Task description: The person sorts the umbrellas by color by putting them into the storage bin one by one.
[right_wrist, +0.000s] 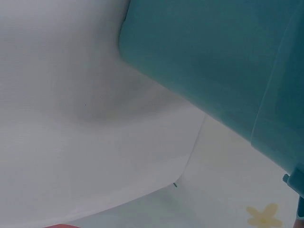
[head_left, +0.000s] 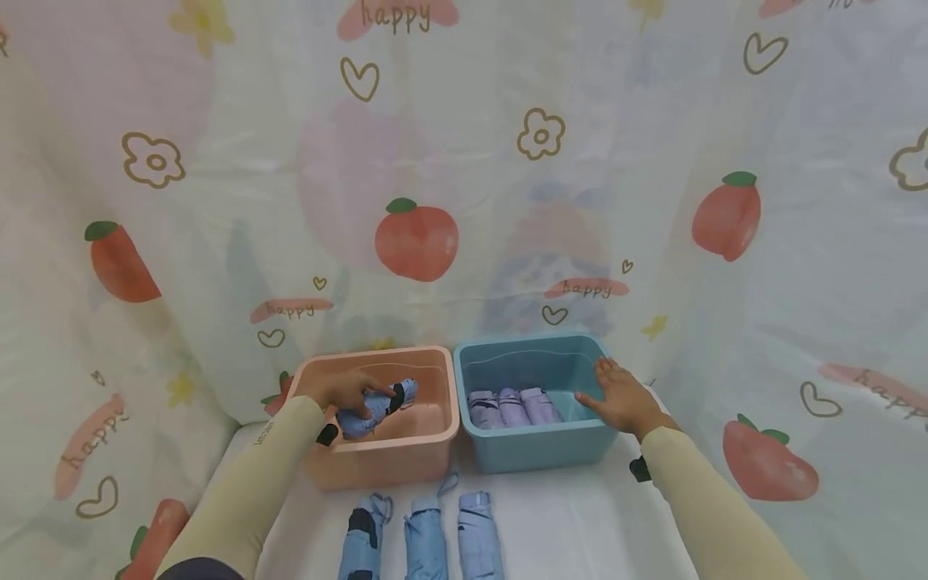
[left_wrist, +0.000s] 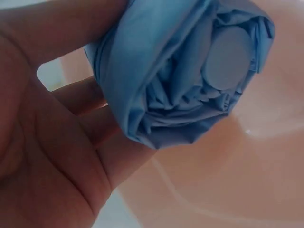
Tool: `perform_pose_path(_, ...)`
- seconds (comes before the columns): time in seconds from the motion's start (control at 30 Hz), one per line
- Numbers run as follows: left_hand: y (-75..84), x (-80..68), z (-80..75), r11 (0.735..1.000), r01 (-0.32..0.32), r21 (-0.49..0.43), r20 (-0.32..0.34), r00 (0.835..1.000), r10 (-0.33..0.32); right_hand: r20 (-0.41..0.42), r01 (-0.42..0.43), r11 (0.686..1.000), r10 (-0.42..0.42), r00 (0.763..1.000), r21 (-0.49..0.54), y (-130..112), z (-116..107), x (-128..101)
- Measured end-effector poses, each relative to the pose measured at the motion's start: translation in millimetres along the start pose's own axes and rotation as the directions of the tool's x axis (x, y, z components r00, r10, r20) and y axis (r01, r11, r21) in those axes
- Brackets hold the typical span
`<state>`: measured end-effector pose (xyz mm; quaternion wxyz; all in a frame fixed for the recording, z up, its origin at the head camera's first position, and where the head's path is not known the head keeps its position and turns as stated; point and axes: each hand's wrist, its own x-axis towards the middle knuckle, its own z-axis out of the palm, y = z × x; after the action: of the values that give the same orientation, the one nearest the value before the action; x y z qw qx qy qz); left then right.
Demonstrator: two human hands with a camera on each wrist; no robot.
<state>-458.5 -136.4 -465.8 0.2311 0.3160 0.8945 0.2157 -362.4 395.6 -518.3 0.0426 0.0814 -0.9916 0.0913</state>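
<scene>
A folded blue umbrella [head_left: 375, 408] with a black strap lies tilted inside the pink bin [head_left: 424, 451], gripped by the left hand [head_left: 341, 391]. Its rolled fabric end faces the wrist view.

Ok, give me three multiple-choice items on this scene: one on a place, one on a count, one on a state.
1. Where is the blue umbrella that the left hand holds?
A. over the pink bin
B. in the teal bin
C. on the white table

2. How many folded umbrellas lie on the table in front of the bins?
A. one
B. three
C. five

3. How is the right hand?
A. curled round an umbrella
B. in a fist
C. flat on the teal bin's rim

Answers: 1 A, the left wrist view shows pink plastic behind it. 2 B, three lie side by side in the head view. 3 C, its fingers lie straight on the rim.
</scene>
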Motion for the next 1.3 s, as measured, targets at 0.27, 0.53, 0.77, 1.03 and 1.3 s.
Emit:
perform_pose_path(0.27,-0.8,24.8,10.1,0.985,0.158,-0.063,0.051,0.987,-0.155,-0.008,0.023,1.000,-0.023,1.000,-0.017,2.6,-8.4,4.1)
perform_pose_path(0.53,-8.0,39.5,16.8,0.980,0.195,-0.044,0.089,0.978,-0.190,-0.015,0.018,1.000,-0.018,1.000,-0.011,2.3,-11.7,4.9)
perform_pose_path(0.77,-19.9,52.4,28.2,0.979,0.197,-0.055,0.147,0.971,-0.188,-0.008,0.015,1.000,-0.015,1.000,-0.008,2.2,-6.4,7.0)
perform_pose_path(1.03,-36.7,61.8,36.7,0.984,0.154,-0.087,0.182,0.974,-0.137,-0.021,0.030,1.000,-0.030,0.999,0.000,-1.3,-12.8,6.1)
perform_pose_path(1.3,-39.9,54.8,44.5,0.987,0.155,0.044,0.162,0.974,-0.160,0.000,0.024,1.000,-0.024,1.000,0.004,-4.4,-15.9,6.7)
